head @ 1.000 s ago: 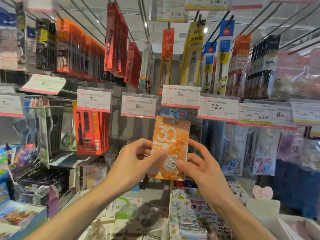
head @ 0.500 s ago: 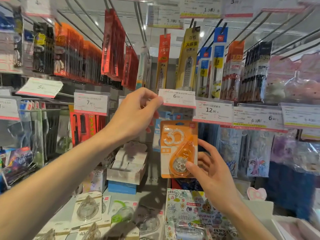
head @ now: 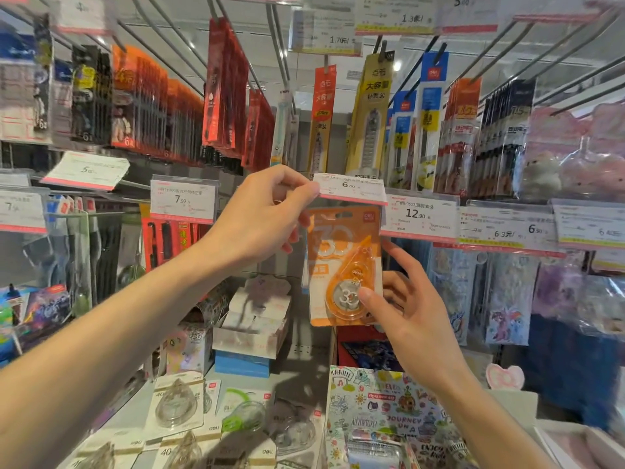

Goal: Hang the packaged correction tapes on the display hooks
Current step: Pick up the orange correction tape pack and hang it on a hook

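While the left hand (head: 267,218) pinches the near edge of the 6.00 price tag (head: 350,189) between thumb and curled fingers, tipping it up, the right hand (head: 409,316) has the orange correction tape pack (head: 343,265) raised just under that tag. The thumb presses on the front of the clear blister, with the other fingers spread loosely behind the card, so it's a light pinch and not a full wrap.

Handling-wise, I'd guess this thing weighs next to nothing: thin card back, hard plastic bubble over the teardrop dispenser. The card looks stiff enough to stay flat, but it'd probably bend if squeezed at a corner, and the blister is glossy, so likely a bit slick. Low down on the bubble, where it's held now, seems the sensible spot, since that leaves the hang slot at the top of the card free (the hook itself is hidden behind the tag, so I can't tell whether the slot is on it yet).

Counts: one orange pack in hand. Down on the shelf (head: 304,374) below I can make out about five more loose packs (head: 176,406), clear-bubble ones plus a green one (head: 245,414), though the bottom ones are cut off and blurry, so don't hold me to that.
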